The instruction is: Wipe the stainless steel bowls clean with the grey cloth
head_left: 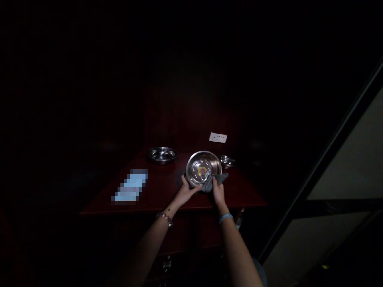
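Note:
A shiny metal bowl (196,166) with a yellow and red sticker inside is tilted up above the dark red table, its inside facing me. My left hand (186,193) grips its lower left rim, thumb along the near edge. At the lower right rim, my right hand (218,190) pinches a grey cloth (207,184) against the bowl. Part of the cloth sticks out to the right past the fingers.
On the red table (161,195) a metal dish (162,154) lies at the back left and another (228,161) at the back right. A blurred pale blue rectangle (131,187) lies on the left. A white socket plate (218,138) is on the back wall.

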{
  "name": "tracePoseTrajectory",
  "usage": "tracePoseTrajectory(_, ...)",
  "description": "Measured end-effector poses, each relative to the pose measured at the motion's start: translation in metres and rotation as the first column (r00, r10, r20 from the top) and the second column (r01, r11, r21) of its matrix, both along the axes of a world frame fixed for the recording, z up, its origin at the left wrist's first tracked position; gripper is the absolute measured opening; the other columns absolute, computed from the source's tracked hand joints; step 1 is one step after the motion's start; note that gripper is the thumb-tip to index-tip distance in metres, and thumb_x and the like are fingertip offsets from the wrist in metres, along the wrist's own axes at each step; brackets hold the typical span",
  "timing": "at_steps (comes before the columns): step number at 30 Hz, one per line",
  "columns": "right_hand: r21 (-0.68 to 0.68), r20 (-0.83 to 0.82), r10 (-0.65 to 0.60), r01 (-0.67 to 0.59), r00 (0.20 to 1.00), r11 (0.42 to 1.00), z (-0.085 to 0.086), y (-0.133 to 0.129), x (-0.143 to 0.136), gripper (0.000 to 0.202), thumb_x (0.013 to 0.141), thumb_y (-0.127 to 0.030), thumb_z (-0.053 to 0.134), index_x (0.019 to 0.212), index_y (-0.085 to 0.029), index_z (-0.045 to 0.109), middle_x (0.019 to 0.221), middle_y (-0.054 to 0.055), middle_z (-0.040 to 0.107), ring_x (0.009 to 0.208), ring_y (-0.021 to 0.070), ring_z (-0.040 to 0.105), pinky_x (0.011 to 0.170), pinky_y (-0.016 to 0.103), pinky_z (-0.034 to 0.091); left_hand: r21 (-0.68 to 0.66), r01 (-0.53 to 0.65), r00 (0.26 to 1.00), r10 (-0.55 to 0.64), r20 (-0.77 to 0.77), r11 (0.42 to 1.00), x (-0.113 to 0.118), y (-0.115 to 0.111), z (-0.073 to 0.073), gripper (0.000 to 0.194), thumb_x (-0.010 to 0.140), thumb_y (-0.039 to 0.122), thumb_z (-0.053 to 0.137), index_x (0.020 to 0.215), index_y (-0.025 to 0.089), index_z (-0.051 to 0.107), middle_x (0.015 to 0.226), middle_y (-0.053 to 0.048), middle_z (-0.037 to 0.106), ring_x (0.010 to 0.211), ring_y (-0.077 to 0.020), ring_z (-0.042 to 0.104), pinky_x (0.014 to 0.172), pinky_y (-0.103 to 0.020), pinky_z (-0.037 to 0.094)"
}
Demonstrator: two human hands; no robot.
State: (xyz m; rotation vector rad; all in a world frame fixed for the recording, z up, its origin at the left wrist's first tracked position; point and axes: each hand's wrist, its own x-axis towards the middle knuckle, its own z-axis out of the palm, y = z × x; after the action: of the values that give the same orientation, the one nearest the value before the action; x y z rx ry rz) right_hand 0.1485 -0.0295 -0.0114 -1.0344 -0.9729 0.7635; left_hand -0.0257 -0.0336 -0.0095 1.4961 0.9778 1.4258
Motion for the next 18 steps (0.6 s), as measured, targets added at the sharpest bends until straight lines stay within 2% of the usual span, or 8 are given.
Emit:
tracePoseTrajectory(2, 0.012, -0.002, 0.004, -0.004, 1.000, 1.000, -0.001, 0.001, 0.001, 0.057, 0.081, -0.061, 0.066, 0.110, -0.012, 0.075, 0.114, 0.014, 0.079, 0.108, 0.0298, 0.074, 0.098, 0.037, 0.056, -0.053, 0.002, 0.993, -0.009, -0.120, 0.999, -0.001, 0.000, -0.002, 0.100, 0.074, 0.049, 0.082, 0.154, 0.012, 0.033, 0.151, -0.023, 0.055, 0.142, -0.0343, 0.052, 0.121, -0.048, 0.037)
tracePoseTrajectory(5, 0.015, 0.055, 0.033, -0.034, 0.998, 0.999, -0.001, 0.001, 0.001, 0.056, 0.081, -0.060, 0.066, 0.109, -0.012, 0.075, 0.113, 0.013, 0.080, 0.108, 0.0291, 0.074, 0.099, 0.037, 0.055, -0.043, -0.004, 0.976, -0.005, -0.218, 0.999, -0.003, 0.002, -0.003, 0.076, 0.082, 0.048, 0.072, 0.146, 0.015, 0.050, 0.154, -0.019, 0.054, 0.147, -0.0360, 0.047, 0.124, -0.048, 0.032)
tracePoseTrajectory(7, 0.008, 0.083, 0.045, -0.046, 0.996, 0.999, 0.000, 0.000, 0.000, 0.054, 0.081, -0.059, 0.066, 0.107, -0.012, 0.076, 0.112, 0.014, 0.080, 0.109, 0.0288, 0.074, 0.099, 0.037, 0.055, -0.022, -0.017, 0.979, 0.012, -0.202, 1.000, -0.003, 0.005, -0.003, 0.063, 0.085, 0.043, 0.067, 0.140, 0.015, 0.058, 0.154, -0.018, 0.055, 0.147, -0.0351, 0.046, 0.124, -0.047, 0.031)
tracePoseTrajectory(9, -0.002, 0.087, 0.047, -0.047, 0.995, 0.999, 0.002, -0.001, -0.001, 0.054, 0.081, -0.058, 0.067, 0.108, -0.013, 0.076, 0.114, 0.014, 0.079, 0.111, 0.0287, 0.073, 0.100, 0.036, 0.054, -0.026, -0.025, 0.986, 0.020, -0.166, 0.999, -0.002, 0.008, -0.003, 0.057, 0.085, 0.037, 0.066, 0.136, 0.012, 0.061, 0.152, -0.019, 0.057, 0.146, -0.0340, 0.048, 0.124, -0.046, 0.031)
tracePoseTrajectory(14, -0.023, 0.071, 0.053, -0.051, 0.996, 0.998, 0.005, -0.003, -0.003, 0.051, 0.080, -0.055, 0.068, 0.108, -0.013, 0.076, 0.115, 0.013, 0.079, 0.113, 0.0280, 0.072, 0.103, 0.036, 0.053, 0.006, -0.033, 0.998, 0.033, -0.059, 0.999, 0.000, 0.012, -0.001, 0.053, 0.082, 0.027, 0.065, 0.133, 0.013, 0.061, 0.149, -0.017, 0.060, 0.145, -0.0292, 0.050, 0.125, -0.043, 0.029)
tracePoseTrajectory(18, -0.028, 0.071, 0.083, -0.082, 0.994, 0.996, 0.005, -0.003, -0.004, 0.049, 0.079, -0.052, 0.069, 0.106, -0.012, 0.077, 0.111, 0.012, 0.080, 0.109, 0.0279, 0.074, 0.101, 0.036, 0.054, 0.007, -0.066, 0.997, 0.066, 0.030, 0.998, -0.003, 0.013, -0.001, 0.053, 0.077, 0.023, 0.066, 0.130, 0.016, 0.063, 0.143, -0.016, 0.064, 0.143, -0.0302, 0.051, 0.125, -0.046, 0.029)
